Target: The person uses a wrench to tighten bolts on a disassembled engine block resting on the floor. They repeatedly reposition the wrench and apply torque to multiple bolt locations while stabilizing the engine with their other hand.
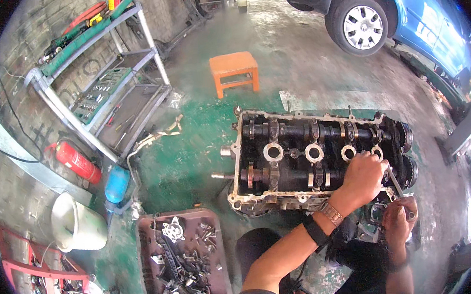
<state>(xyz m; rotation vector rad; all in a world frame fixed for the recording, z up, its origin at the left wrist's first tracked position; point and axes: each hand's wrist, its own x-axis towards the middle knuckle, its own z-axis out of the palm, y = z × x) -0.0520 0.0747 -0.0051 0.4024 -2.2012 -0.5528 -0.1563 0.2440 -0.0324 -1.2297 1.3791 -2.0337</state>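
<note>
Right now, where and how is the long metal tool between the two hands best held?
The metal tool is probably best held near its lower end, with the right hand coming from below and closing around the slender shaft. It slants down toward that hand, while its upper end sits close against the left hand at the engine block's edge, leaving less room there.

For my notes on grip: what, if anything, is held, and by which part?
The right hand holds a silver wrench by its near end. The left hand is at its far end; whether it grips there is unclear.
</note>
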